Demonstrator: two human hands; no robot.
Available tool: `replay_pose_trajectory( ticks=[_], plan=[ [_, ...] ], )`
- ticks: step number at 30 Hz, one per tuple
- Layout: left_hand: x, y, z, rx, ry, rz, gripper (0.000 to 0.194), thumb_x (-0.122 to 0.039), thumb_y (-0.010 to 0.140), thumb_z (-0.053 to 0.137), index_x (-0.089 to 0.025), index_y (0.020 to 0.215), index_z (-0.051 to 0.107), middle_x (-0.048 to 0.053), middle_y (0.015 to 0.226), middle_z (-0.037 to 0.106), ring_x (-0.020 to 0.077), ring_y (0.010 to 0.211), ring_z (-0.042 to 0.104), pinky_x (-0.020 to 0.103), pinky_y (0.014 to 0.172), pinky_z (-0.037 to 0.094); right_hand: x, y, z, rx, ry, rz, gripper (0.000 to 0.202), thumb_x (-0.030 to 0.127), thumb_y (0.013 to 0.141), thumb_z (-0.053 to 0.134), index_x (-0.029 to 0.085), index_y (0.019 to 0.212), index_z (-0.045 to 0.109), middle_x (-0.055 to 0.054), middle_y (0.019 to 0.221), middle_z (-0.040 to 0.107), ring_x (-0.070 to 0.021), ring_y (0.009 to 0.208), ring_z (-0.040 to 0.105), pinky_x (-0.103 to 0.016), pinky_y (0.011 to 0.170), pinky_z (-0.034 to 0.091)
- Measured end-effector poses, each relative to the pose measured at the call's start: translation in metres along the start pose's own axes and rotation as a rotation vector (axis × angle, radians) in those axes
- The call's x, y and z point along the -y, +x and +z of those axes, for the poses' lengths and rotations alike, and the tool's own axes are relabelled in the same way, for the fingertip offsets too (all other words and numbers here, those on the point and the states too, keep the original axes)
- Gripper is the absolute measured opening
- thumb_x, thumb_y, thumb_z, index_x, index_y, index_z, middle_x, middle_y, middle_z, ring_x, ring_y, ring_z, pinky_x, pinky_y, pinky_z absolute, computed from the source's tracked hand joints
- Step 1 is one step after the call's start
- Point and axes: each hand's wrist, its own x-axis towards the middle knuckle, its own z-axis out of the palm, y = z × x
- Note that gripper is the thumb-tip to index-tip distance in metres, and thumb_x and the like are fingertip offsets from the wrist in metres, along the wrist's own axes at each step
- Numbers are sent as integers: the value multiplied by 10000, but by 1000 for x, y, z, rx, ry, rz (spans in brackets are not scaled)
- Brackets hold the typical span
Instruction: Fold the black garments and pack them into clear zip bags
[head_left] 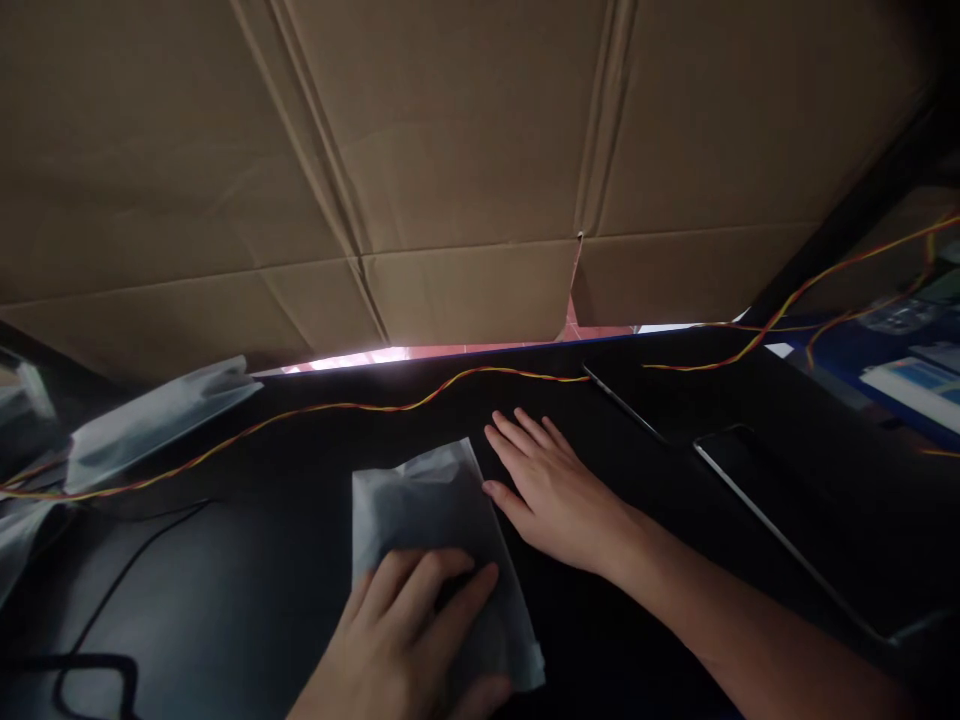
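A frosted translucent bag (442, 500) with something dark inside lies flat on the black table (247, 580), near the middle. My left hand (409, 625) rests on the lower part of this bag, its fingers bent and spaced apart. Beside the bag's upper right edge, my right hand (551, 490) lies palm down on the table with the fingers spread, holding nothing. Its thumb reaches the bag's edge. To the right of that hand are a dark phone-like device (626, 395) and a larger dark tablet-like device (795, 520).
Brown cardboard (465, 150) stands behind the table. A twisted red and yellow wire (360, 406) runs along the back. More translucent bags (157, 420) lie at the left, near a black cable (127, 580). A blue tray (847, 370) with packets is at the right.
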Motion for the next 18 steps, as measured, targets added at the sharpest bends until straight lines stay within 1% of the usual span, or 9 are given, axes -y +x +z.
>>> replay_pose_trajectory(
  ticks=[2,4,6,7,10,12,13,15,18],
  plan=[
    [12,32,-9,75,-75,2,381,-384,995,700,-282,1361,714,68,1239,753,266,1037,712,384,844,664,-2,2,-3,-64,37,-7,544,304,1080,534,107,1586,541,-168,1713,467,-378,1623,364,-637,1318,310],
    [34,56,-13,113,-78,-11,393,-418,1037,650,-282,1404,684,96,1374,703,320,1185,680,501,973,635,-3,4,-8,-150,99,-15,455,199,1040,569,128,1488,604,-172,1605,589,-337,1529,497,-579,1271,396],
    [61,70,-9,151,-107,20,481,-480,1055,626,-277,1492,619,124,1529,618,379,1375,592,602,1106,555,-4,4,-17,-204,184,-32,334,98,983,585,160,1301,666,-141,1387,705,-278,1335,630,-492,1157,499],
    [75,75,-5,170,-144,51,510,-490,1067,606,-283,1533,581,127,1584,577,385,1444,544,618,1156,513,-4,4,-23,-171,240,-62,267,67,952,596,183,1177,682,-100,1247,734,-241,1203,673,-433,1071,539],
    [106,80,5,201,-259,131,531,-457,1092,564,-320,1601,502,106,1670,504,367,1539,470,596,1230,450,-3,1,-35,198,467,-221,126,112,883,717,220,928,669,25,917,694,-137,849,670,-259,766,540],
    [115,80,8,197,-299,146,540,-446,1086,581,-335,1607,496,95,1689,488,360,1550,464,573,1241,446,-2,-2,-37,411,581,-286,203,223,825,850,245,972,711,70,850,663,-97,733,627,-207,652,485],
    [117,80,9,187,-311,145,550,-450,1078,596,-331,1606,497,97,1686,494,359,1547,470,565,1240,450,-1,-4,-35,439,599,-304,281,274,802,897,260,1029,733,79,849,655,-89,720,617,-200,643,473],
    [117,79,7,162,-330,129,560,-439,1067,618,-313,1600,500,108,1665,516,348,1527,497,549,1233,463,2,-5,-30,385,566,-346,346,313,808,934,281,1103,757,78,882,655,-91,764,627,-206,698,481],
    [114,77,-1,104,-362,120,465,-340,1072,596,-268,1528,545,117,1555,596,299,1435,572,487,1176,509,8,-5,-22,225,472,-433,150,280,923,866,260,1042,776,61,924,678,-100,853,658,-236,838,501]
  ],
)
